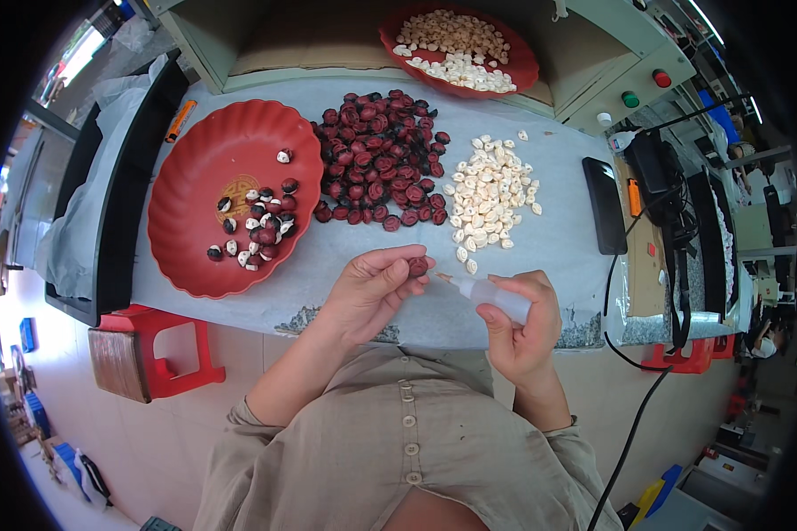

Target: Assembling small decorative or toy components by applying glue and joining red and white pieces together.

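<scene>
Between the thumb and fingers of my left hand (372, 290) is a small dark red, rose-shaped piece (418, 265). My right hand (524, 323) grips a translucent squeeze bottle (498, 299), its narrow tip pointing left at the red piece, close to it; whether they touch I cannot tell. Beyond my hands lies a heap of similar dark red and black pieces (376, 159). A pile of small cream-white pieces (491, 195) is to its right. On the left, a red scalloped plate (186, 195) holds several joined pieces (261, 230), white on one side and dark on the other.
A second red plate (527, 75) with tan and white pieces sits partly inside the grey-green cabinet (624, 66) at the back. A black tray (119, 203) lined with plastic stands at the left. On the right are a black phone (604, 205) and cables. A red stool (181, 358) is below.
</scene>
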A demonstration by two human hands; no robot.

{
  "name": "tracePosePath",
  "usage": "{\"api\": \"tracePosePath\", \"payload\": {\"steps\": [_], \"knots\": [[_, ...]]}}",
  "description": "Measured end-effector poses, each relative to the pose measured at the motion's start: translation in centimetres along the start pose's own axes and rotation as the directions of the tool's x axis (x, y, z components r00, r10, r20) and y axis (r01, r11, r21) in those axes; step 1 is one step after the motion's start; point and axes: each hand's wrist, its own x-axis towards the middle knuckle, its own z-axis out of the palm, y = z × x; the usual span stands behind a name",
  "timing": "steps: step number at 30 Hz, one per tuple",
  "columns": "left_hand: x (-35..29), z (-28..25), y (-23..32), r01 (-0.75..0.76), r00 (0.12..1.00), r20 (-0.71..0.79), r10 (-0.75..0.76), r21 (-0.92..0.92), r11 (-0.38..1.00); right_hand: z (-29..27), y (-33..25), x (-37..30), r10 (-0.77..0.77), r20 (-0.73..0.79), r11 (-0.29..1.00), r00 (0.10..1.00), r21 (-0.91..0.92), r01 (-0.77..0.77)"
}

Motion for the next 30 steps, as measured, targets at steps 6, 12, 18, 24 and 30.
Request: {"api": "tracePosePath", "payload": {"steps": [6, 12, 18, 24, 30], "knots": [[0.0, 0.3, 0.2, 0.021, 1.000, -0.005, -0.021, 0.020, 1.000, 0.7, 0.4, -0.6, 0.447, -0.052, 0.780, 0.893, 0.511, -0.361], [0.0, 0.4, 0.2, 0.027, 0.999, -0.019, -0.027, 0.019, 0.999, 1.4, 0.8, -0.9, 0.488, 0.030, 0.722, 0.872, 0.548, -0.423], [0.0, 0.5, 0.2, 0.024, 0.999, -0.030, -0.023, 0.029, 0.999, 1.6, 1.0, -0.9, 0.475, 0.039, 0.720, 0.879, 0.558, -0.414], [0.0, 0.3, 0.2, 0.028, 1.000, -0.005, -0.028, 0.024, 0.999, 1.2, 1.2, -0.4, 0.416, 0.063, 0.770, 0.907, 0.507, -0.388], [0.0, 0.4, 0.1, 0.019, 1.000, -0.010, -0.019, 0.053, 0.998, 0.3, 1.2, 0.8, 0.334, 0.101, 0.856, 0.937, 0.383, -0.346]]}}
